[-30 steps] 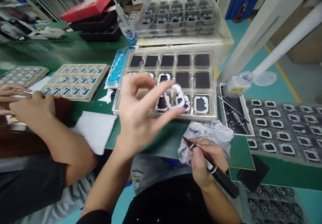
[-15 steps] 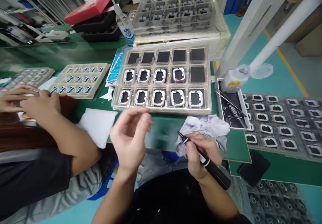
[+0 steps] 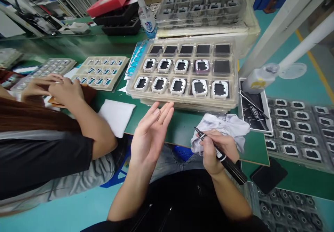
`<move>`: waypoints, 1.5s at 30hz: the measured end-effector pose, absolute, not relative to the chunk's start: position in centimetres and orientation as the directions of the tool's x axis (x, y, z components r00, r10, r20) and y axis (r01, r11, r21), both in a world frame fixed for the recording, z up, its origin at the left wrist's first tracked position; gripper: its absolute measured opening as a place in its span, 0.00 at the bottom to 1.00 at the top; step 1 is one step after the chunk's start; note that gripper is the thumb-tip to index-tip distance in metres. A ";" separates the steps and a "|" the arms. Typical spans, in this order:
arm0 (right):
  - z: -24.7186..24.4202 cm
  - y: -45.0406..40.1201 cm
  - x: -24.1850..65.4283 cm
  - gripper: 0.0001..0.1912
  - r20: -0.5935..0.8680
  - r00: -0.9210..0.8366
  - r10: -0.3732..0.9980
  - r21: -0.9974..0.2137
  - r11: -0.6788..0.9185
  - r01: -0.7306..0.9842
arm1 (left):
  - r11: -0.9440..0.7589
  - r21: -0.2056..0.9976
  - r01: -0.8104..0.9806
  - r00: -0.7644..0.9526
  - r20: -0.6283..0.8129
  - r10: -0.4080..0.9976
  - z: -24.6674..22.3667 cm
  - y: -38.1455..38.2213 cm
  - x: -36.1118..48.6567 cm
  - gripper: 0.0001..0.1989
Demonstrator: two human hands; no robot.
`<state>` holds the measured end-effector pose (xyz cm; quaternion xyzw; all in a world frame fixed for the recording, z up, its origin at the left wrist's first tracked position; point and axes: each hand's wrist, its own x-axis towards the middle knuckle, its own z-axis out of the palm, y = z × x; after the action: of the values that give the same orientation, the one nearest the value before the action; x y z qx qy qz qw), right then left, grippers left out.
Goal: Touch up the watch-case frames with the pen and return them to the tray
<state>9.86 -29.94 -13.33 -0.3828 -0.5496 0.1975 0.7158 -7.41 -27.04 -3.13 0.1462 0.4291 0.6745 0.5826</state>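
Nearest the camera, the right hand (image 3: 216, 152) closes around a black marker pen (image 3: 221, 157), fingers wrapped round its barrel and the tip pointing up and to the left. Just behind that hand a crumpled, ink-stained cloth (image 3: 227, 126) lies on the green mat (image 3: 182, 127), touching the knuckles or very close to them. The left hand (image 3: 150, 134) is held flat and open beside it, palm turned inward, fingers straight and together, holding nothing; its fingertips hang just short of the clear tray (image 3: 182, 75).

That tray sits on top of a stack of similar ones and holds white frame parts (image 3: 179, 86) in its front and middle rows, with dark squares in the back row. One frame in the middle row looks darker or purplish, though the view is too blurred to be sure. To the right of the tray a small white bottle (image 3: 257, 79) stands beside a black card with tweezers (image 3: 253, 103) lying on it.

To the left, a white paper sheet (image 3: 116, 115) lies on the mat, and a co-worker's hands (image 3: 56, 87) rest over a beige tray (image 3: 101, 72) of small blue parts. Farther back stand another clear tray stack (image 3: 203, 6) and a pump bottle (image 3: 146, 14).
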 end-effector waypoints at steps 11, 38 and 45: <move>-13.3 -29.7 9.6 0.06 0.652 0.348 0.674 -0.751 0.637 0.173 | -0.079 0.798 -0.597 -0.245 -0.088 0.966 -1.0 -24.5 -7.5 0.19; -15.2 -29.4 10.1 0.07 0.562 0.439 0.701 -0.814 0.562 0.145 | -0.070 0.668 -0.741 -0.241 -0.167 0.956 -0.3 -19.9 -5.5 0.24; -15.3 -29.0 10.0 0.08 0.570 0.455 0.684 -0.800 0.588 0.117 | -0.102 0.682 -0.724 -0.339 -0.222 0.914 -0.8 -19.2 -4.6 0.25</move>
<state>10.03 -28.97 -15.27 -0.4120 -0.4862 0.1897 0.7469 -4.64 -19.22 -0.77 0.1298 0.3673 0.7310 0.5603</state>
